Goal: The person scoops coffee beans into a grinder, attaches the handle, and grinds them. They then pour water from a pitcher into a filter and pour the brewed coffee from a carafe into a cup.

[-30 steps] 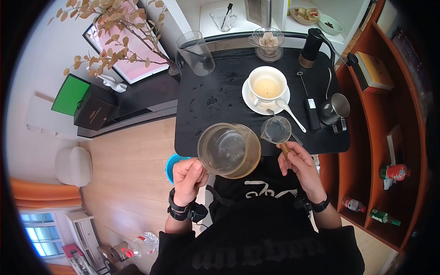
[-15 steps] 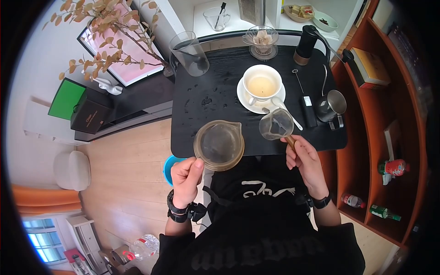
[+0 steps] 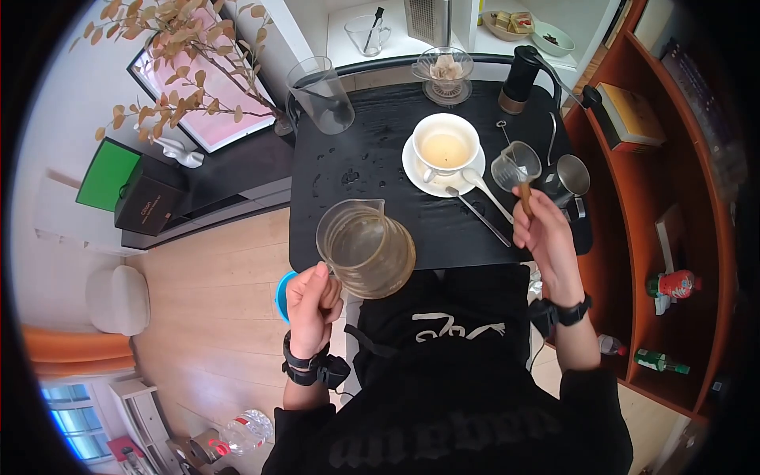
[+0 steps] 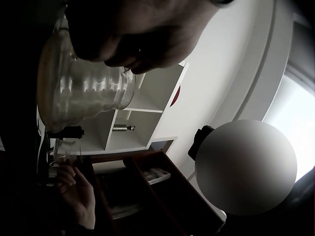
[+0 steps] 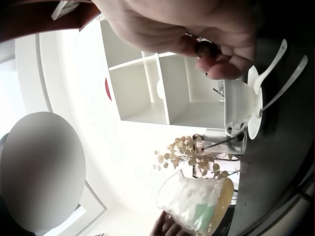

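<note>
My left hand (image 3: 315,301) grips the handle of a ribbed glass jug (image 3: 372,257), held over the near left edge of the black table (image 3: 340,178). Between the fingers and thumb of my right hand (image 3: 548,237) is the wooden handle (image 3: 524,199) of a small glass measuring cup (image 3: 507,165). That cup is raised over the table's right side, overlapping a milk frother and a steel milk pitcher (image 3: 571,176). A white cup (image 3: 427,127) with pale yellow liquid sits on a saucer (image 3: 413,176), alongside a white spoon (image 3: 484,187) and a metal spoon (image 3: 484,218).
At the back of the table stand a tall glass cylinder (image 3: 324,99), a glass dripper (image 3: 443,75) with a used filter, and a black hand grinder (image 3: 518,79). Water drops wet the table's left part. A brown shelf (image 3: 633,229) rises on the right; a blue bucket (image 3: 283,297) is below left.
My right hand has carried the measuring cup to the right and farther over the table. The jug in my left hand has turned, showing more of its side. The view has shifted slightly.
</note>
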Motion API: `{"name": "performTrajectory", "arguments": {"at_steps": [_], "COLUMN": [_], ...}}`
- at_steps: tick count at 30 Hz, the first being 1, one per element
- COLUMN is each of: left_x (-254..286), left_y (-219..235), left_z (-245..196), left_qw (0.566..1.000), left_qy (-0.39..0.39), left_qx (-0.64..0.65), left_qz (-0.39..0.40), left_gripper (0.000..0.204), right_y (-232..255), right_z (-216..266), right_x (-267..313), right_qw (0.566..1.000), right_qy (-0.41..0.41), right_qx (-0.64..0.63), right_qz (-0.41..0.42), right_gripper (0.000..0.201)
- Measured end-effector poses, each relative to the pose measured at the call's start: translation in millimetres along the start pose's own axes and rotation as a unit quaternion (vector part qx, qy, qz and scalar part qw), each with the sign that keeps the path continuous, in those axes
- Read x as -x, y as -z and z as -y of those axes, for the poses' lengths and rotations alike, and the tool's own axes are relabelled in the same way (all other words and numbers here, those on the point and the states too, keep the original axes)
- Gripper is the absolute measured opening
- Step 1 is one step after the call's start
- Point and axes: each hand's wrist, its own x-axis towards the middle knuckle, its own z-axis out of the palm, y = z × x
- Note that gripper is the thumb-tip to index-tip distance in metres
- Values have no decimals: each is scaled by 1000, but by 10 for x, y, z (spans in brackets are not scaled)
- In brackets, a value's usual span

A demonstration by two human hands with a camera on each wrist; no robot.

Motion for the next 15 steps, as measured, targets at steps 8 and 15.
{"name": "performTrajectory", "arguments": {"at_steps": [8,15], "left_x": [11,-13], "left_y": [52,130], "left_z": [21,87], "left_qw": [999,999], "left_qy": [3,-15], "left_qx": [23,-16], "left_qz": [-24,-45], "left_gripper": [44,43], "right_y": [216,284], "right_z": [-32,-99], "right_x": [-640,-939], "right_qw": [998,989], "right_qy": [-53,-91], "right_qx": [37,112], "right_qz": [-22,-21], "right_gripper": [22,25]}}
